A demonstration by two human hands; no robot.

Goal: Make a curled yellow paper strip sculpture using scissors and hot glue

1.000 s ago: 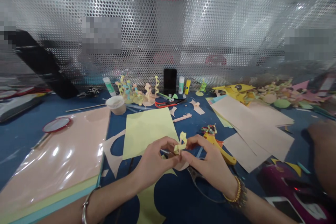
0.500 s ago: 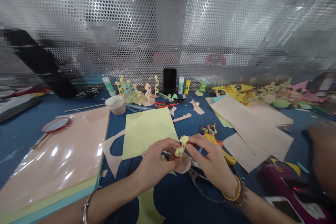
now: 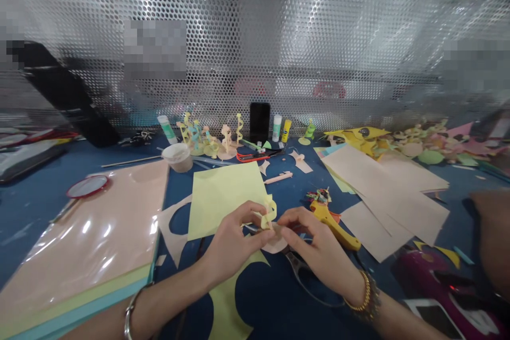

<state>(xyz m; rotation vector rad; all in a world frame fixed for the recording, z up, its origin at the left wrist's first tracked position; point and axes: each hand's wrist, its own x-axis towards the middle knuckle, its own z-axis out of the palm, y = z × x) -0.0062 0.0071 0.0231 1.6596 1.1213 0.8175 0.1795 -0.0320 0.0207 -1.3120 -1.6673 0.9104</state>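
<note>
A small paper piece with a yellow curl (image 3: 269, 211) stands on a pale pink paper base (image 3: 275, 244) between my hands. My left hand (image 3: 239, 234) is closed on it, thumb and fingers at the foot of the curl. From the other side, my right hand (image 3: 314, 239) pinches the right edge of the pink base. Scissors (image 3: 305, 276) lie under and beside my right hand. Just behind is a yellow-green paper sheet (image 3: 227, 196), and a cut yellow-green scrap (image 3: 227, 303) lies nearer me.
Small paper spirals (image 3: 199, 138), a white tub (image 3: 177, 158), a phone (image 3: 260, 121) and glue sticks (image 3: 277, 127) stand at the back. Pink sheets (image 3: 374, 186) and yellow-handled pliers (image 3: 337, 226) are right; a plastic-covered paper pack (image 3: 119, 223) is left. Someone's blurred arm (image 3: 492, 234) is far right.
The yellow curl has tilted and shifted slightly left, showing more of its loop. My right fingers have moved from its top down to the base.
</note>
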